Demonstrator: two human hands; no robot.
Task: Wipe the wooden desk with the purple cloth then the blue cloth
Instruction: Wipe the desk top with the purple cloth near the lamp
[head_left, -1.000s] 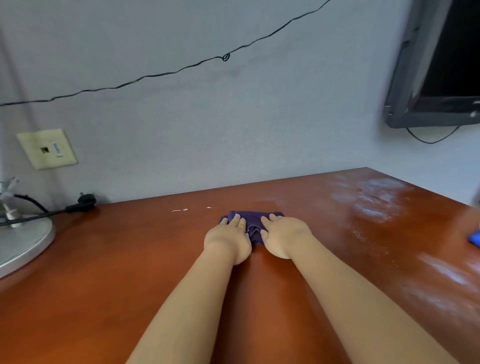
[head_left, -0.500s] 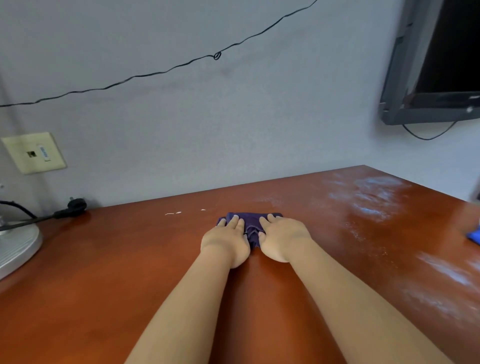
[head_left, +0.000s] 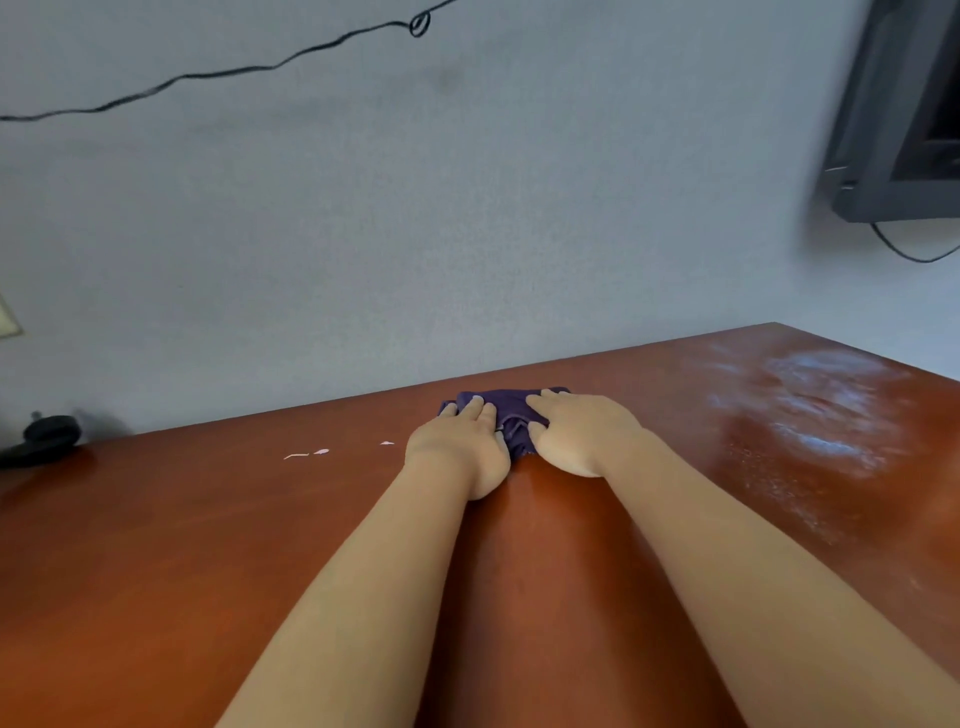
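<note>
Both my hands are pushing the cloth farther across the desk than a second ago, and it is now lying close to the back edge by the wall. My left hand and right hand are lying side by side on it, palms down, fingers extended and pressing, neither one curled round the fabric. Purple folds are bunching up in the gap between them. I judge the cloth to be soft, light and limp: it is crumpling under pressure, so it will drag only where a palm is bearing on it; spreading the fingers wide over its middle should keep it flat, and pinching a bunched fold would serve for lifting it. White flecks are lying on the wood just left of my left hand, and pale smears are showing well to the right, so much wiping seems to remain. No blue cloth is appearing in view now. A dark plug is resting at the far left edge.
</note>
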